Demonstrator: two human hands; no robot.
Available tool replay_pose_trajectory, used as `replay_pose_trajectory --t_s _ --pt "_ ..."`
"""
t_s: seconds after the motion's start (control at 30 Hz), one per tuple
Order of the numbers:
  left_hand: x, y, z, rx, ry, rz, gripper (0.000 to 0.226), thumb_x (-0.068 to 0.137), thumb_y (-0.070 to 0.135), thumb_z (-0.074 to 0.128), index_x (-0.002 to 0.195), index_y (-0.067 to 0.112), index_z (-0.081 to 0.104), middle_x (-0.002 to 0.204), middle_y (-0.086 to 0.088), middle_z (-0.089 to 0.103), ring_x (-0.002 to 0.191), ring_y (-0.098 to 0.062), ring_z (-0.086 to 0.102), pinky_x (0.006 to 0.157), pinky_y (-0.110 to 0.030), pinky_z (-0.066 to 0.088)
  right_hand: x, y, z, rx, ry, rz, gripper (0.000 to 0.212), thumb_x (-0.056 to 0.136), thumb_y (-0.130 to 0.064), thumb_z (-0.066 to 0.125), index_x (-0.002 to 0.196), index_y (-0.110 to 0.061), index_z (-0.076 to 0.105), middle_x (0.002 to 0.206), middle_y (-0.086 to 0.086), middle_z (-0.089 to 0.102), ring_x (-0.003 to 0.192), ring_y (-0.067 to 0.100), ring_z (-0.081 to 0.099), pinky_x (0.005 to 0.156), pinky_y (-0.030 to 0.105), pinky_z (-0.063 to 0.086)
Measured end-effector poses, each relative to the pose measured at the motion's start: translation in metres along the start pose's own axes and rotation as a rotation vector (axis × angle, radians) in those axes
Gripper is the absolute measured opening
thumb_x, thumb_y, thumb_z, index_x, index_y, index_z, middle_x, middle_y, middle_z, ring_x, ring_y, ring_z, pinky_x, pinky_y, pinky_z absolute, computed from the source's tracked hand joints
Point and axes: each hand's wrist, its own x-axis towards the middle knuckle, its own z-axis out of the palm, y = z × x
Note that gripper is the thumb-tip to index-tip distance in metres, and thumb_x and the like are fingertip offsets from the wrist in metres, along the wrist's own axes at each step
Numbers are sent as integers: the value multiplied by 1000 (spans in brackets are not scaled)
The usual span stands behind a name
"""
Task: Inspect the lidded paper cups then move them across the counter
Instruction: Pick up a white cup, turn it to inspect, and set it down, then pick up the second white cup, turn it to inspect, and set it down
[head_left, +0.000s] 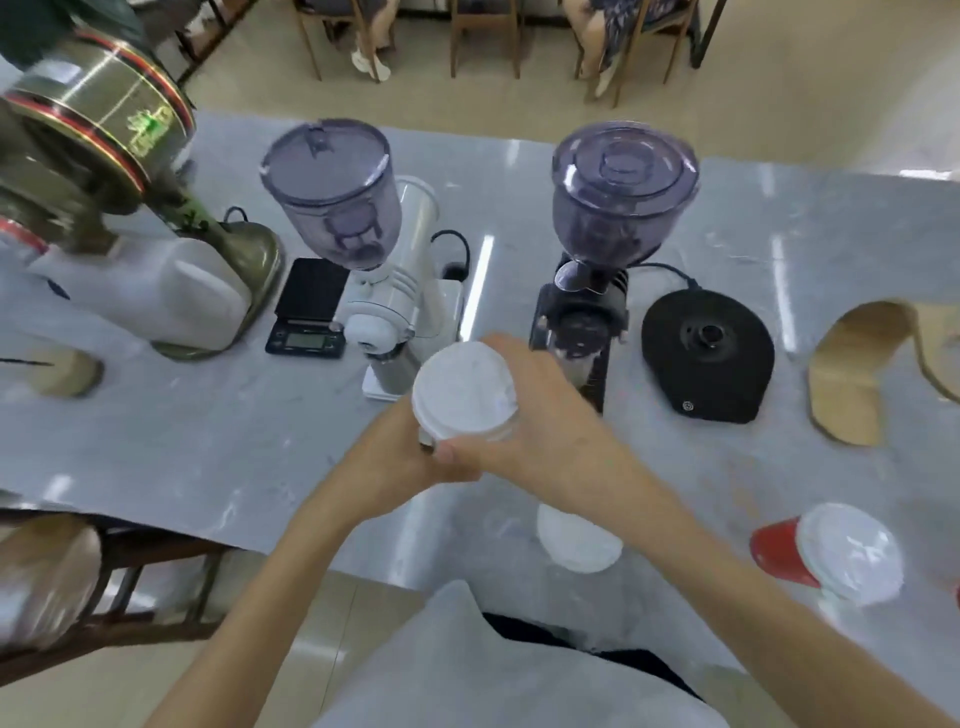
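- Nearest the camera: both bare forearms reach forward over the near edge of the grey marbled counter, meeting above it at mid-frame.
- Left hand and right hand together grasp one lidded cup, held up off the counter and tilted so its white lid faces the camera. Cup body is almost wholly hidden by the hands; its colour cannot be told.
- Landmark: the held cup. Right of it and nearer the camera, a red cup with white lid stands close to the near counter edge, well apart from the hands.
- Between the held cup and the red cup, near the counter edge, a white lidded object sits partly under the right forearm; blurred, its type cannot be confirmed.
- Just behind the held cup: white grinder to its left, black grinder to its right, each with a clear hopper on top.
- Left of the white grinder, a black scale; display unreadable.
- Right of the black grinder, a black kettle base.
- Open room: bare counter stretches left of the held cup, in front of the scale. A smaller bare strip lies in front of the kettle base.
- Far left, a large brass-coloured machine bears green lettering, too blurred to read.
- No legible brand or label anywhere.
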Motion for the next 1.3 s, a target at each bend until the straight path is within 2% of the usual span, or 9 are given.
replay_pose_trajectory --t_s 0.23,0.43,0.63,0.73,0.83,0.97,1.07,1.23,1.3 --pt "-17 -119 -50 83 119 -172 79 59 53 77 133 37 54 128 16 62 116 -5 58 87 -18 46 50 13 145 81 -30 113 100 68 -34 87 148 -35 28 141 2 34 124 28 49 100 44 48" --pt "-18 -174 -51 103 77 -214 63 79 14 81 136 20 56 132 -3 65 121 -21 60 99 -38 51 60 35 190 -17 -79 127 99 71 -40 83 149 -32 22 146 5 32 125 28 47 98 36 46" --pt "-30 -186 -49 -53 29 -159 64 80 14 78 137 19 49 130 0 65 119 -11 62 98 -28 52 49 29 191 -18 -146 104 111 76 -46 80 157 -37 5 159 4 19 141 27 32 112 44 37" --pt "-41 -185 -33 25 195 -317 50 83 -5 71 123 19 55 111 2 67 105 -18 64 77 -22 50 24 34 165 0 -83 31 91 88 -50 66 156 -46 5 166 -3 9 150 19 20 118 45 29" --pt "-52 -178 -11 302 138 -529 6 93 15 60 88 15 57 80 2 62 84 -25 61 67 -31 41 -17 61 120 -102 178 -85 53 98 -48 53 148 -39 38 152 -14 41 144 1 27 115 37 34" --pt "-38 -157 54 261 -46 -338 5 92 23 65 96 25 65 96 11 68 95 -14 65 82 -28 51 -55 111 71 -470 193 85 75 90 -64 53 155 -39 25 164 -2 22 153 24 4 121 45 18" --pt "0 -138 109 109 -136 -133 61 84 12 75 138 22 48 140 6 53 129 -14 51 107 -35 45 -64 133 62 -501 -9 200 96 83 -65 62 156 -45 4 167 -1 -5 152 28 -8 118 52 21" --pt "28 -120 168 -77 -226 -8 62 78 61 71 129 69 36 131 45 49 122 18 47 95 -2 41 -66 157 59 -521 81 68 83 86 -35 70 154 -40 22 159 3 15 141 29 19 102 49 47" --pt "26 -122 177 -202 -186 -4 58 82 58 71 133 62 43 137 29 55 128 3 52 103 -22 47 -64 165 51 -484 96 7 79 86 -32 69 153 -38 28 155 4 22 136 29 26 97 47 50"
